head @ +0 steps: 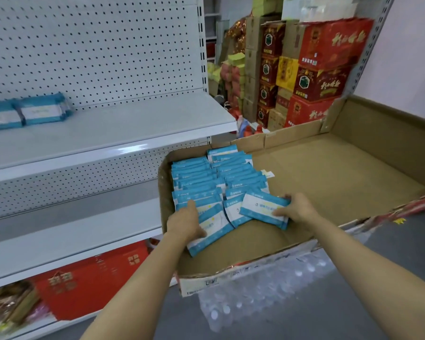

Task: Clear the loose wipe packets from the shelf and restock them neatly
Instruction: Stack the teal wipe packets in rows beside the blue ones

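Several blue-and-white wipe packets (206,177) lie in rows in the left part of a wide, shallow cardboard box (341,177). My left hand (184,222) rests on the nearest packets (211,229) at the box's front left, thumb curled at their lower edge. My right hand (297,207) grips the right end of one tilted packet (263,209) lying on top of the rows. Two more packets (27,111) lie on the white shelf (123,128) at the far left, against the pegboard back.
The box sits on a shrink-wrapped pack of water bottles (268,290) on the grey floor. Red gift boxes (91,276) fill the bottom shelf. Stacked red and brown cartons (314,69) stand behind the box. Lower white shelves (66,212) run under the top one.
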`<state>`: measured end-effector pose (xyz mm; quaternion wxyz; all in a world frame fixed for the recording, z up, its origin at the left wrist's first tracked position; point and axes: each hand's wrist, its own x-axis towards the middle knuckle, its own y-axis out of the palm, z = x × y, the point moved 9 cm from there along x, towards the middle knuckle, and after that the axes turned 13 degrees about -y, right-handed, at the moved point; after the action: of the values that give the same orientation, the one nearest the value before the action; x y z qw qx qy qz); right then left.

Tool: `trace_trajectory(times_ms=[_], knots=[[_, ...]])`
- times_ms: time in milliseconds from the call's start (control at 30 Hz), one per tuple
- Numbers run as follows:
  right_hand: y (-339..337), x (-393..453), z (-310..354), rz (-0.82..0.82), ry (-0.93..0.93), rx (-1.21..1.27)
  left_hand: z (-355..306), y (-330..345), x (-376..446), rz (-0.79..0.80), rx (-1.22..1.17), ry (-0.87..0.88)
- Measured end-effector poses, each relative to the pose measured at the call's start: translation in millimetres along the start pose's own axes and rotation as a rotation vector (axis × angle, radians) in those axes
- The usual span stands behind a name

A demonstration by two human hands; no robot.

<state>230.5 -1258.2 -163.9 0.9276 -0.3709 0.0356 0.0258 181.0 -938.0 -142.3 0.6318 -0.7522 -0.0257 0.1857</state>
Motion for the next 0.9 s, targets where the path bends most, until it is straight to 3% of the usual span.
trace_trajectory(times_ms=[133,233,333,667,900], knots=[[-10,-11,10,-0.149,-0.053,0.4,30,-20,5,0.094,-0.55,-0.064],[-6,-20,35,-0.168,-0.098,0.609,58,-40,-1,0.116,-1.046,-0.082],[-1,-26,73,-0.171,-0.188,0.702,83,-63,-5,0.111,-1.299,-0.065],[54,-39,217,-0.121,-0.451,0.644,182,-128,-10,-0.053,-1.335,0.087],[127,-50,315,-0.029,-0.473,0.77,292,-162,-2,-0.104,-1.303,0.065]])
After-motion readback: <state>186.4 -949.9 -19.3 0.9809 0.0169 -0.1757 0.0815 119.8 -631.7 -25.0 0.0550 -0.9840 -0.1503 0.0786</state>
